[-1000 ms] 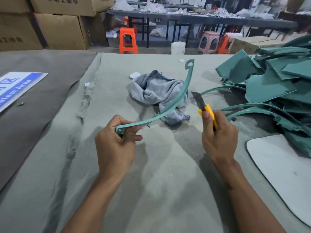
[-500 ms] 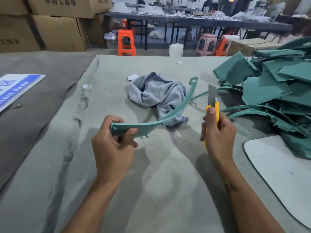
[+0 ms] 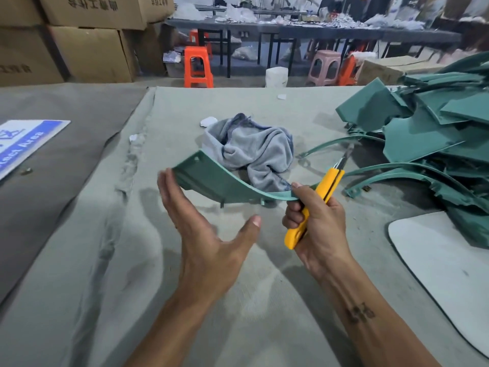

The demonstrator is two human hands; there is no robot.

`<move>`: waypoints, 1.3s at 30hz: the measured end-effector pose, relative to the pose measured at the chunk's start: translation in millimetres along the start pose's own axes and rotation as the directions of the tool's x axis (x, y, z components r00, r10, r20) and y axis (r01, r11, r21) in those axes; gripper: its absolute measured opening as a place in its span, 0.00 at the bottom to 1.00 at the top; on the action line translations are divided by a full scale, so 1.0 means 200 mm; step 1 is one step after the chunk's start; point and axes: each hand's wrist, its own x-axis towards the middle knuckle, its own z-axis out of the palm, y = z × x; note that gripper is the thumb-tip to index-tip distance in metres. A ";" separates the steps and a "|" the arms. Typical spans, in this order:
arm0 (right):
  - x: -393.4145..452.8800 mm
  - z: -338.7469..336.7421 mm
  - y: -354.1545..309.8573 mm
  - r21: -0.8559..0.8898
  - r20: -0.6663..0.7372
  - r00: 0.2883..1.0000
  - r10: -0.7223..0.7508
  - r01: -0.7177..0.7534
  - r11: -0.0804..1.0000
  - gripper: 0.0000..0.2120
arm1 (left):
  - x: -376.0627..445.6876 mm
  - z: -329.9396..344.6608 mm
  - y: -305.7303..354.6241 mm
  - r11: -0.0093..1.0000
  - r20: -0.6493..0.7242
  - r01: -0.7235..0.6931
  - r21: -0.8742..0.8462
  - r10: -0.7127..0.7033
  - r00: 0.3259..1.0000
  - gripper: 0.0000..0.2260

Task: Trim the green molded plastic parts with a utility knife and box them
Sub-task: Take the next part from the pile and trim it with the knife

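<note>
A curved green plastic strip (image 3: 219, 181) hangs above the grey felt table (image 3: 132, 260). My right hand (image 3: 320, 229) grips a yellow utility knife (image 3: 329, 184), blade out and pointing up and away, and the same hand pinches the strip's right end against the knife. My left hand (image 3: 209, 245) is spread flat with straight fingers; its fingertips touch the strip's wide left end. A pile of green molded parts (image 3: 428, 133) lies at the right, with thin curved strips (image 3: 391, 176) at its near edge.
A crumpled grey cloth (image 3: 254, 152) lies just behind the strip. A white board (image 3: 436, 250) sits at the right front. A blue sign (image 3: 23, 144) lies far left. Cardboard boxes (image 3: 87, 49) and an orange stool (image 3: 198, 67) stand beyond the table.
My left hand has let go of the strip and opened flat. The strip has turned over and its other end now sits in my right hand with the knife.
</note>
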 end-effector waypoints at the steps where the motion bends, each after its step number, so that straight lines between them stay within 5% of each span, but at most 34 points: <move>1: -0.01 0.01 0.00 -0.008 0.025 1.000 0.014 -0.014 1.000 0.10 | 0.01 0.00 0.01 1.000 0.013 0.016 -0.014 -0.015 1.000 0.59; 5: -0.05 0.05 0.05 -0.062 0.163 0.984 0.066 -0.056 0.996 0.15 | 0.07 -0.02 0.02 0.960 -0.102 -0.026 -0.280 -0.003 0.995 0.58; 10: -0.08 0.05 0.09 -0.161 0.342 0.921 0.186 -0.137 0.977 0.12 | 0.14 -0.08 0.01 0.842 -0.218 0.060 -0.537 -0.207 0.954 0.52; 13: -0.08 0.02 0.09 -0.401 0.352 0.932 0.085 0.068 0.913 0.15 | 0.16 -0.10 0.01 0.831 -0.314 0.061 -0.553 -0.276 0.909 0.48; 16: -0.06 -0.02 0.07 -0.655 0.357 0.904 -0.234 0.421 0.628 0.25 | 0.17 -0.10 0.02 0.758 -0.337 0.084 -0.647 -0.383 0.860 0.47; 18: -0.06 -0.06 0.06 -0.708 0.498 0.779 -0.380 0.619 0.340 0.23 | 0.17 -0.10 0.02 0.748 -0.342 0.091 -0.657 -0.404 0.848 0.48; 19: -0.07 -0.06 0.06 -0.692 0.555 0.738 -0.384 0.666 0.279 0.21 | 0.17 -0.10 0.03 0.749 -0.343 0.095 -0.655 -0.407 0.847 0.48; 27: -0.08 -0.03 0.11 -0.707 0.608 0.716 -0.343 0.684 0.176 0.19 | 0.18 -0.08 0.03 0.549 -0.258 0.145 -0.823 -0.590 0.765 0.42; 31: -0.03 -0.06 0.07 -0.838 0.387 0.763 -0.517 0.525 0.147 0.17 | 0.19 -0.09 0.04 0.556 -0.291 0.137 -0.820 -0.612 0.735 0.42; 36: -0.06 -0.06 0.06 -0.694 0.616 0.643 -0.455 0.717 0.074 0.23 | 0.18 -0.09 0.04 0.576 -0.291 0.150 -0.804 -0.600 0.745 0.41; 39: -0.02 -0.07 0.07 -0.747 0.557 0.684 -0.471 0.660 0.075 0.22 | 0.18 -0.08 0.05 0.582 -0.287 0.157 -0.798 -0.595 0.751 0.41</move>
